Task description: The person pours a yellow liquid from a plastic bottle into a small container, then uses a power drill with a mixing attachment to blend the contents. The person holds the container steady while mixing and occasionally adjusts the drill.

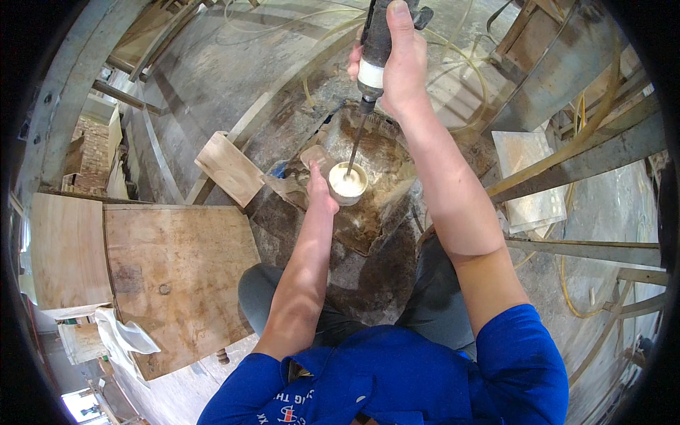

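My right hand is wrapped round the black body of a hand-held drill-like power tool with a white band. A thin rod runs down from its chuck, slightly tilted. The rod's lower end stands inside a small round cup with creamy white contents. My left hand is closed against the cup's left side, its fingers partly hidden. Just beyond those fingers lies a small flat brownish piece. Beneath the cup is a stained, dirty brown sheet between my legs.
At left stands a worn wooden board table with a white plastic bag on its edge. A wooden block lies far left of the cup. Flat panels lean at right by a metal frame. Yellowish hoses loop across the floor.
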Demonstrator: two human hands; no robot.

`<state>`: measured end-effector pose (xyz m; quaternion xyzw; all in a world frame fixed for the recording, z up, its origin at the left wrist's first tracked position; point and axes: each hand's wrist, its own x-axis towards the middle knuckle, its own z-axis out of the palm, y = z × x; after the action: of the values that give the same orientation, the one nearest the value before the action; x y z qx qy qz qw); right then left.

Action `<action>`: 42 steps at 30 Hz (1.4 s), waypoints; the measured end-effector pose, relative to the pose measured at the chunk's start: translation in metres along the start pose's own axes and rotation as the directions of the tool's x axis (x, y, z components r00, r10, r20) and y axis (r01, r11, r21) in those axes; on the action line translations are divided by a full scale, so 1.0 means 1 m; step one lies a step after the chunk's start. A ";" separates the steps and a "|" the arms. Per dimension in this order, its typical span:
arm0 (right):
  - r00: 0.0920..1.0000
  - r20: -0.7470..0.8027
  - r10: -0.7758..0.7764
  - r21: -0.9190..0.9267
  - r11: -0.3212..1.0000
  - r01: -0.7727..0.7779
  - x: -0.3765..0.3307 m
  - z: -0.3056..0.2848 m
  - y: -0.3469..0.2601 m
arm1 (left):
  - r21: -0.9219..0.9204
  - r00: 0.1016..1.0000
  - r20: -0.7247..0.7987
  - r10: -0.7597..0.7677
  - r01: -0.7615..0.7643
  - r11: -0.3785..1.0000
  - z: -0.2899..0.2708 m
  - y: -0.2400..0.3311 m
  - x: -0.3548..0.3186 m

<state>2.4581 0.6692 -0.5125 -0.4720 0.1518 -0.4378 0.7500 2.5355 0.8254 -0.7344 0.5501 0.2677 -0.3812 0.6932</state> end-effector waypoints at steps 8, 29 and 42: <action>0.999 -0.027 0.024 -0.012 1.000 -0.024 0.003 0.001 0.002 | -0.030 0.992 0.077 0.098 -0.096 0.995 -0.013 -0.003 0.012; 0.999 -0.006 0.032 0.052 0.998 -0.031 0.003 0.001 0.005 | 0.033 0.993 0.051 0.105 -0.106 0.994 -0.008 -0.001 0.005; 1.000 -0.008 0.002 0.038 0.999 -0.001 0.002 0.003 0.008 | -0.015 0.988 0.085 0.129 -0.128 0.992 -0.008 0.001 0.003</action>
<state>2.4655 0.6703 -0.5174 -0.4557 0.1467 -0.4419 0.7586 2.5385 0.8329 -0.7377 0.5461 0.2034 -0.3576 0.7298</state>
